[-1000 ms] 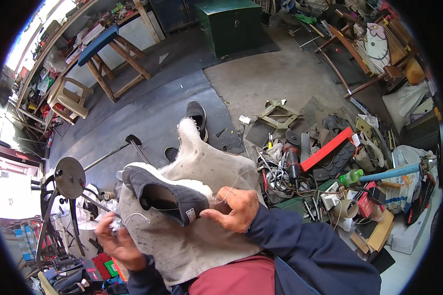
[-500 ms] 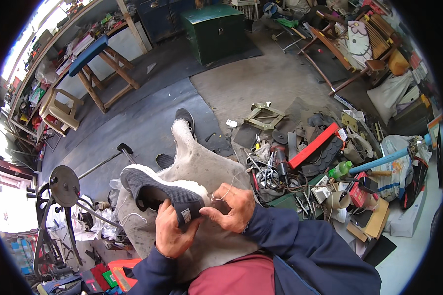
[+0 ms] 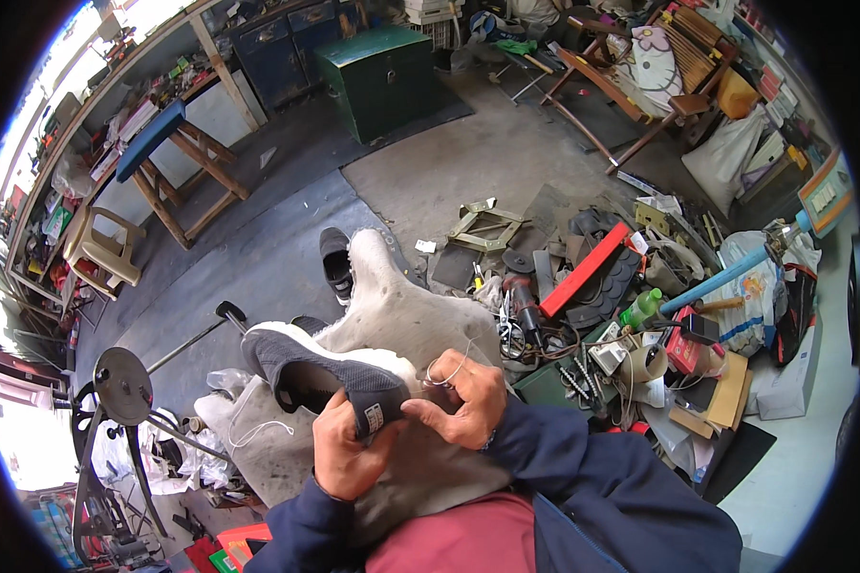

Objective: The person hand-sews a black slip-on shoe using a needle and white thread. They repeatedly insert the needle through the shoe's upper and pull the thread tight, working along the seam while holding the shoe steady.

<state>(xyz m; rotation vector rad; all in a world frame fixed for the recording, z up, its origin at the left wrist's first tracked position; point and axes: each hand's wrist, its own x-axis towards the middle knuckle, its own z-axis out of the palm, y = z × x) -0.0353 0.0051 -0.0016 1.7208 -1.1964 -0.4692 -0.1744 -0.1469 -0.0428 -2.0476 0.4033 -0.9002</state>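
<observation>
A dark grey shoe (image 3: 308,365) with a white sole lies tilted over my lap, its opening toward me. My left hand (image 3: 350,447) is closed on its heel end, fingers inside the collar and thumb outside. Beside the heel, my right hand (image 3: 463,399) is closed with a pale thread (image 3: 465,355) looped at its fingers; whether a needle is there too I cannot tell. The thumb of that hand is close to the shoe's heel. A loose end of pale thread (image 3: 258,430) lies on the stained grey cloth (image 3: 401,320) covering my lap.
To the right are piled scissors (image 3: 512,336), a red bar (image 3: 584,270), a green bottle (image 3: 642,307) and several tools. A metal stand with a round disc (image 3: 124,385) is at left. Farther off are a blue-topped stool (image 3: 153,139), a green chest (image 3: 377,81) and a wooden chair (image 3: 640,86).
The view has shifted, so the surroundings sit further left. My hands still hold the shoe and thread, and the right hand has turned slightly, its thread loop standing higher.
</observation>
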